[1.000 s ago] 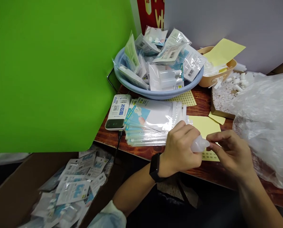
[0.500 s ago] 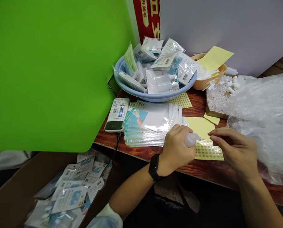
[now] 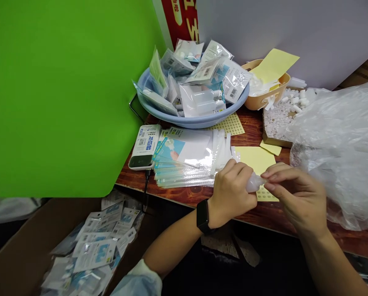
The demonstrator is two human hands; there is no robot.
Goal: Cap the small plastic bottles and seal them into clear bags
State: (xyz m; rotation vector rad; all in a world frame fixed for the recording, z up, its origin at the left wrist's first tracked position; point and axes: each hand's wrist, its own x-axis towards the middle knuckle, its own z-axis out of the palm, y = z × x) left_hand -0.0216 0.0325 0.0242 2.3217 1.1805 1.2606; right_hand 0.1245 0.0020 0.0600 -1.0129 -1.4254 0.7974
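Observation:
My left hand (image 3: 234,193) is closed around a small translucent squeeze bottle (image 3: 253,183), its narrow nozzle pointing right. At the nozzle, the thumb and fingertips of my right hand (image 3: 297,193) are pinched together; whatever lies between them is too small to make out. Under both hands is a yellow sticker sheet (image 3: 256,158) with rows of tiny round stickers. A stack of clear plastic bags with printed cards (image 3: 186,152) lies just left of my left hand.
A blue basin (image 3: 199,122) heaped with filled packets stands behind. Right of it are an orange basket (image 3: 258,98), a carton of tiny white parts (image 3: 276,119) and a large plastic bag (image 3: 341,156). A white device (image 3: 145,146) lies at left, above a box of packets (image 3: 94,250).
My right hand has moved left, bringing its fingertips from just off the nozzle to touching it. The left hand still grips the bottle. The camera view has shifted slightly.

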